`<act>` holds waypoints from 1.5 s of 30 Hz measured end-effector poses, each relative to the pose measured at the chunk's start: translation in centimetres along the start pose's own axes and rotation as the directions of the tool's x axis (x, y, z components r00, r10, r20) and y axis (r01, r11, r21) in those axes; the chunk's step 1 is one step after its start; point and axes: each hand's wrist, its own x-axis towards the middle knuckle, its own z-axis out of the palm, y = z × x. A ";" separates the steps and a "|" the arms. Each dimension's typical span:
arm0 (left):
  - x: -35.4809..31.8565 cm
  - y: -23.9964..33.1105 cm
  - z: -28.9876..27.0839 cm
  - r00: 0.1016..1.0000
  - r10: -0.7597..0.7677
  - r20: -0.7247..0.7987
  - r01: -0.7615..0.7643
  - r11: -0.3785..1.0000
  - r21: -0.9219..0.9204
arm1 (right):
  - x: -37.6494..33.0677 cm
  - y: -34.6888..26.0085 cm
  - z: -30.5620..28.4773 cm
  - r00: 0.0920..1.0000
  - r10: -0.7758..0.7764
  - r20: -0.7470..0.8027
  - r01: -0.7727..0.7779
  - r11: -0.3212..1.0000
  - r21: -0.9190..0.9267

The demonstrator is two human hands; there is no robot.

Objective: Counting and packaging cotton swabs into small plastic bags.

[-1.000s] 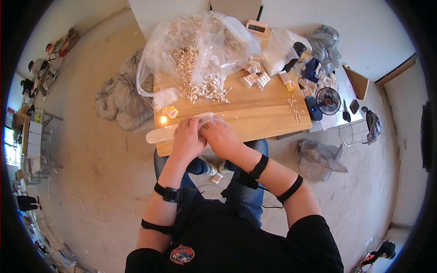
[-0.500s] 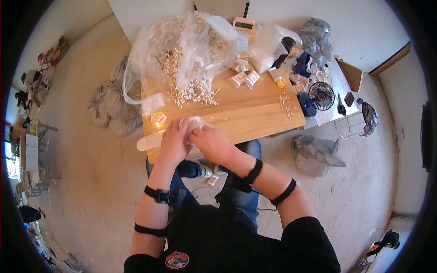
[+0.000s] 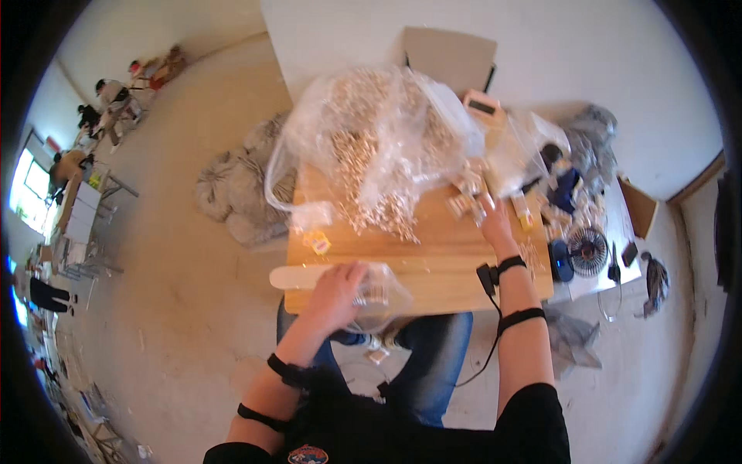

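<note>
**Two hands, two bags on wooden table**

L hand (image 3: 334,288) fingers clamped on one small clear bag (image 3: 379,294) at table's (image 3: 433,263) 6 o'clock edge; long axis approx. 9–3. R hand (image 3: 493,223) at 2 o'clock, fingers apart near small packets (image 3: 466,195), maybe touching. One big clear bag (image 3: 371,147) at 12.

Table (image 3: 433,259): pale wood, faint lengthwise grain.
Large bag (image 3: 371,147): clear film, beige pieces inside.
Small bag (image 3: 379,294): clear, at near edge.
Packet (image 3: 318,243): yellow, near left edge.
Fan (image 3: 587,249): black, beyond right edge.
Wrist straps (image 3: 510,264): black.
</note>
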 end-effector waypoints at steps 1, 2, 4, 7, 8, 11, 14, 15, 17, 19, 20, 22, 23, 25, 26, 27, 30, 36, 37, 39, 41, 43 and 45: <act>0.1 0.4 0.1 0.999 -0.019 0.033 0.019 1.000 0.006 | 0.3 1.4 0.5 1.000 -0.013 0.024 0.014 0.998 -0.062; 0.1 0.3 0.4 0.999 -0.008 0.035 0.008 1.000 0.022 | 0.6 2.1 1.1 0.998 -0.030 0.050 0.036 0.992 -0.119; -0.4 1.0 -0.2 0.999 -0.041 0.025 0.041 0.999 0.019 | 0.4 1.4 1.3 0.993 -0.073 0.088 0.082 0.991 -0.108; -0.9 1.4 -0.1 0.997 -0.075 0.013 0.075 0.997 0.030 | -0.5 0.6 1.9 0.994 -0.114 0.002 0.114 0.993 -0.034; -1.3 1.3 -0.1 0.996 -0.091 -0.009 0.091 0.995 0.039 | -1.0 -0.6 1.8 0.995 -0.100 -0.007 0.099 0.992 -0.073; -1.0 1.7 0.0 0.998 -0.061 0.017 0.060 0.996 0.069 | -2.7 0.4 0.9 0.999 -0.018 0.028 0.021 0.996 -0.091; -0.9 0.7 0.8 0.996 -0.084 0.017 0.083 0.995 0.063 | -4.6 -0.6 -0.1 0.997 0.011 0.072 -0.003 0.995 -0.100; -0.9 0.5 0.9 0.996 -0.088 0.018 0.087 0.995 0.053 | -5.4 -1.1 -0.6 0.999 -0.003 0.054 0.011 0.989 -0.148; 0.1 1.0 1.0 0.997 -0.069 0.020 0.069 0.998 0.000 | -7.7 1.7 0.5 0.996 0.086 0.001 -0.085 0.991 -0.104; 0.2 1.1 0.5 0.998 -0.057 0.012 0.058 0.998 -0.028 | -10.3 2.4 0.6 0.989 0.143 -0.030 -0.144 0.989 -0.045; 0.2 1.0 0.1 0.998 -0.057 -0.014 0.057 0.998 -0.035 | -11.3 1.7 0.4 0.987 0.146 -0.068 -0.141 0.988 0.065; 0.0 0.6 0.3 0.998 -0.045 -0.049 0.043 0.998 -0.039 | -13.1 -1.5 -1.5 0.983 0.159 -0.095 -0.142 0.977 0.161; -0.2 0.4 0.4 0.994 -0.041 -0.099 0.038 0.999 -0.028 | -14.0 -4.6 -3.8 0.984 0.177 -0.023 -0.133 0.815 0.564; -0.4 0.9 0.1 0.993 -0.073 -0.094 0.071 0.997 -0.028 | -16.6 -9.4 -7.6 0.992 0.108 0.071 -0.108 0.393 0.913; -0.1 1.1 0.0 0.991 -0.091 -0.098 0.091 0.996 -0.012 | -17.9 -11.2 -9.2 0.996 0.049 0.079 -0.090 0.284 0.955; 0.0 0.8 0.2 0.993 -0.103 -0.048 0.103 0.995 -0.009 | -19.2 -13.3 -10.7 0.975 -0.018 0.220 -0.209 0.253 0.945; 0.1 1.0 0.7 0.991 -0.131 -0.025 0.131 0.991 -0.016 | -21.8 -17.2 -12.9 0.788 -0.299 0.539 -0.462 0.292 0.837; -0.4 0.6 0.9 0.991 -0.127 -0.049 0.121 0.987 -0.107 | -23.0 -20.5 -9.0 0.833 -0.296 0.468 -0.491 -0.004 0.871; -0.4 0.4 0.9 0.991 -0.127 -0.051 0.121 0.987 -0.107 | -22.9 -20.5 -8.4 0.833 -0.297 0.468 -0.490 -0.002 0.872; -0.7 0.1 0.8 0.994 -0.089 -0.061 0.080 0.988 -0.135 | -22.6 -20.9 -8.1 0.889 -0.257 0.380 -0.373 0.079 0.925; -0.9 -0.3 0.6 0.995 -0.087 -0.043 0.080 0.986 -0.145 | -22.5 -21.9 -8.9 0.886 -0.187 0.424 -0.312 0.436 0.844; -0.9 -0.3 0.3 0.997 -0.078 -0.023 0.073 0.985 -0.156 | -22.6 -22.5 -8.9 0.893 -0.099 0.438 -0.233 0.733 0.639; -0.9 -0.3 0.0 0.998 -0.064 0.012 0.065 0.980 -0.188 | -22.8 -22.8 -7.8 0.862 -0.488 -0.140 0.507 0.842 0.188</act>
